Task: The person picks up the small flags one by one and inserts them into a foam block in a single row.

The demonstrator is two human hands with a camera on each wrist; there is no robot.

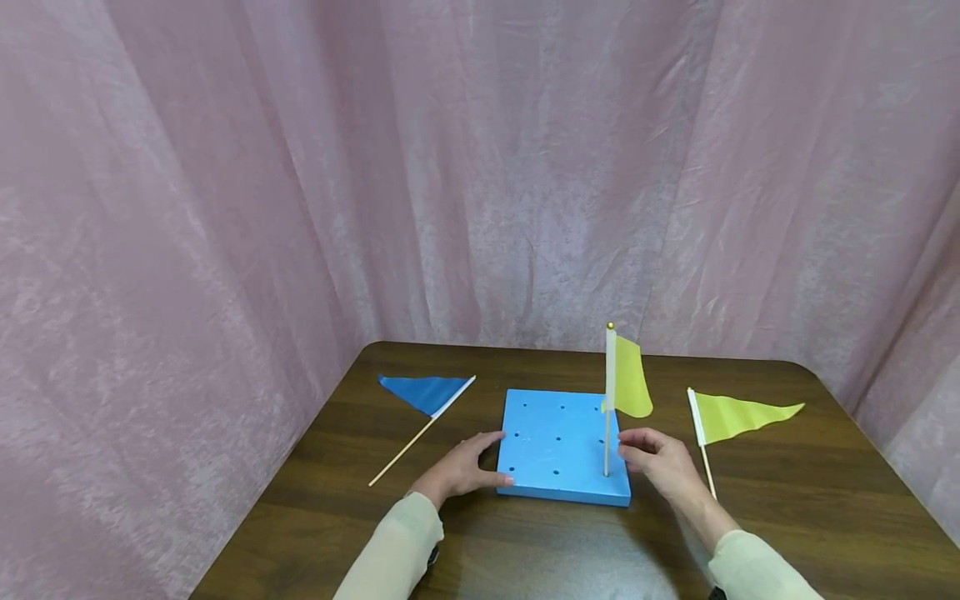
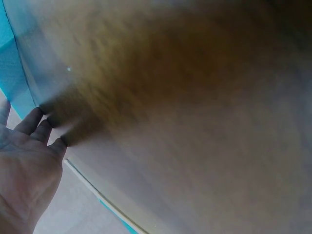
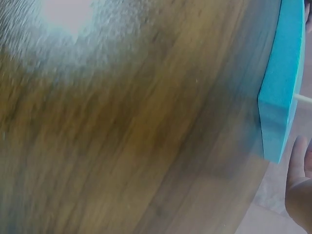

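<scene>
Blue foam board [image 1: 558,446]: lies flat on the wooden table [image 1: 787,517], near the middle, its top dotted with small holes
Standing flag [image 1: 628,379]: yellow, its thin stick planted upright in a hole at the board's near right corner, a small gold knob on top
Long axis: the standing stick runs straight up and down; the two loose flags lie flat
Right hand [image 1: 660,462]: just right of the upright stick, fingers loosely curled toward it; whether the fingertips touch or pinch the stick I cannot tell
Left hand [image 1: 465,467]: fingers straight and relaxed, resting against the board's left edge, thumb at its near left corner
Nearer hand: the right one is much closer to the planted stick; the left is across the board from it
Loose yellow flag [image 1: 738,415]: on the table right of the board, just beyond the right hand, stick pointing near
Blue flag [image 1: 426,392]: on the table left of the board, stick slanting near-left
Writing: none readable on flags, board or the pink curtain [image 1: 300,167]
Wrist views: blurred; only table grain, board edge and part of each palm show
</scene>
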